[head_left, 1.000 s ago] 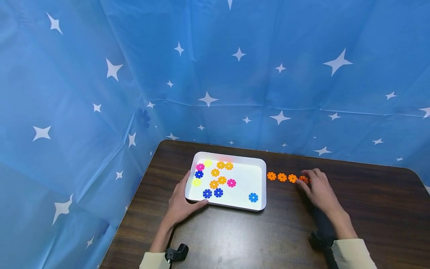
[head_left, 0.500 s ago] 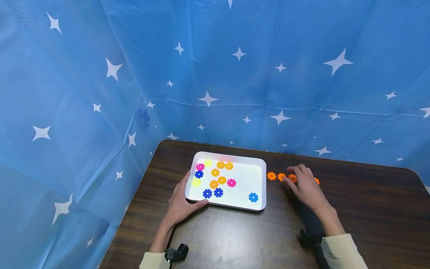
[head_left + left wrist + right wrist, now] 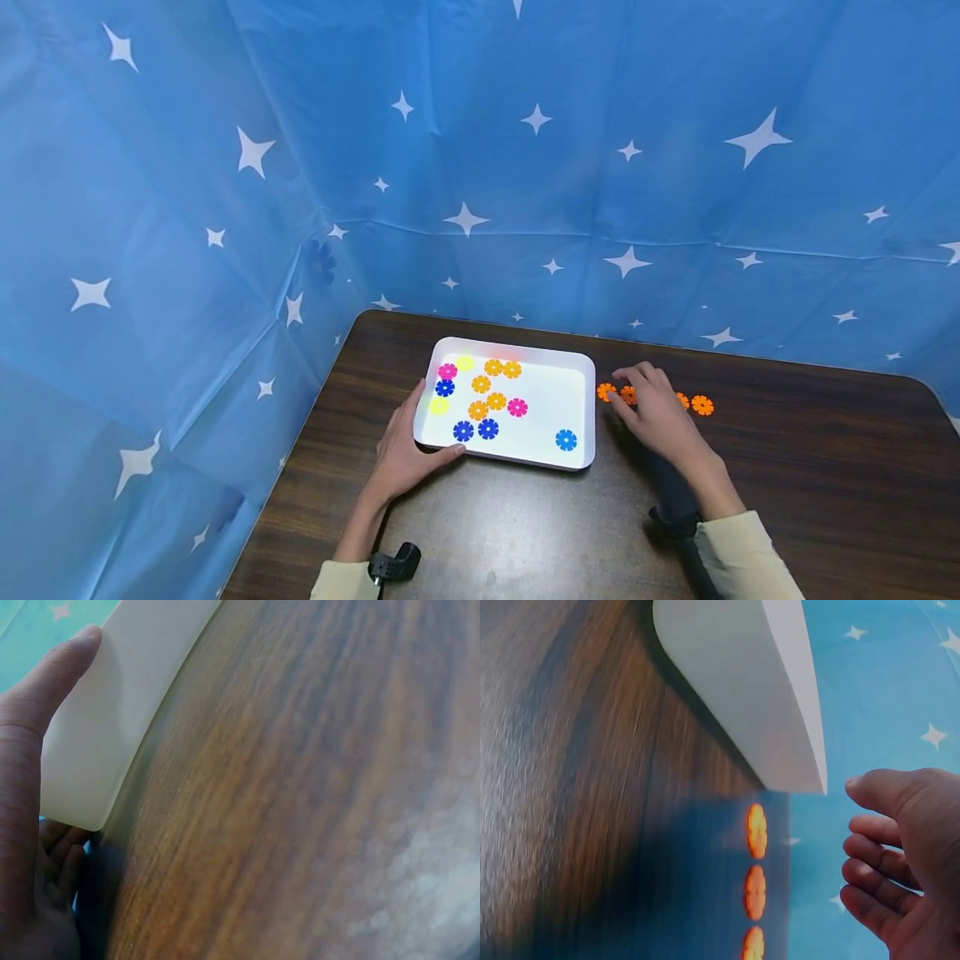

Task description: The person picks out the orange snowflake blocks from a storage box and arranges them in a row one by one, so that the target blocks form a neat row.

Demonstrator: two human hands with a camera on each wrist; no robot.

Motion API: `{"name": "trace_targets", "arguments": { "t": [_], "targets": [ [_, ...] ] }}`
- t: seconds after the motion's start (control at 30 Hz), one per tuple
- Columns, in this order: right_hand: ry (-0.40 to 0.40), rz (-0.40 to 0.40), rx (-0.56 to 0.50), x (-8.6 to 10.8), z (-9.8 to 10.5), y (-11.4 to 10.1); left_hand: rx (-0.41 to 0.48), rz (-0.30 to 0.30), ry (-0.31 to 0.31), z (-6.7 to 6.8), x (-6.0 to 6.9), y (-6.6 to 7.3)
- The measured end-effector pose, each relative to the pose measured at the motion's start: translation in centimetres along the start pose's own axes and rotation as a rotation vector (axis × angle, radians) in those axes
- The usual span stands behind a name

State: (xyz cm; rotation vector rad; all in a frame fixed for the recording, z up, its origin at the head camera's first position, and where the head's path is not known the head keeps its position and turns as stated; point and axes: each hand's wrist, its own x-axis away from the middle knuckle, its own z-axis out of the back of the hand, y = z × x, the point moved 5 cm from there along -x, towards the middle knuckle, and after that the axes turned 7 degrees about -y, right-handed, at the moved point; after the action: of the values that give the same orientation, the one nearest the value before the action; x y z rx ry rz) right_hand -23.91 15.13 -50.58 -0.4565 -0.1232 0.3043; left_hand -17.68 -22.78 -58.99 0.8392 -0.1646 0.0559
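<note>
A shallow white tray (image 3: 540,392) lies on the table. My left hand (image 3: 405,458) grips its near left corner; in the left wrist view the thumb (image 3: 64,671) presses the tray's outer wall (image 3: 82,750), with the other fingers round the corner. Right of the tray, several orange notched plastic discs (image 3: 702,406) form a row. Over the row's left part is my right hand (image 3: 660,421), fingers loosely bent and holding nothing, partly covering the discs. The right wrist view has this hand (image 3: 922,855) raised beside the discs (image 3: 757,831), apart from them.
Inside the tray lie several notched discs: yellow-orange (image 3: 497,402), pink (image 3: 517,407), dark blue (image 3: 488,429), pale yellow (image 3: 438,406) and one lighter blue (image 3: 566,440). The dark wooden table (image 3: 825,467) meets a blue starred cloth (image 3: 660,208) behind and at left.
My right hand has moved left along the row of orange discs, uncovering the discs at the right end. The left hand and tray stay in place.
</note>
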Motion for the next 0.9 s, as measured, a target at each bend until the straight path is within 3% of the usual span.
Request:
{"name": "trace_targets", "arguments": {
  "t": [0.53, 0.9],
  "targets": [
    [-0.026, 0.087, 0.009, -1.7, -1.5, -4.2, -0.001, 0.018, 0.000, 0.1, 0.2, 0.1],
    [-0.055, 0.105, -0.016, -2.3, -2.6, -5.6, -0.002, 0.032, 0.000, 0.1, 0.2, 0.4]
  ]
}}
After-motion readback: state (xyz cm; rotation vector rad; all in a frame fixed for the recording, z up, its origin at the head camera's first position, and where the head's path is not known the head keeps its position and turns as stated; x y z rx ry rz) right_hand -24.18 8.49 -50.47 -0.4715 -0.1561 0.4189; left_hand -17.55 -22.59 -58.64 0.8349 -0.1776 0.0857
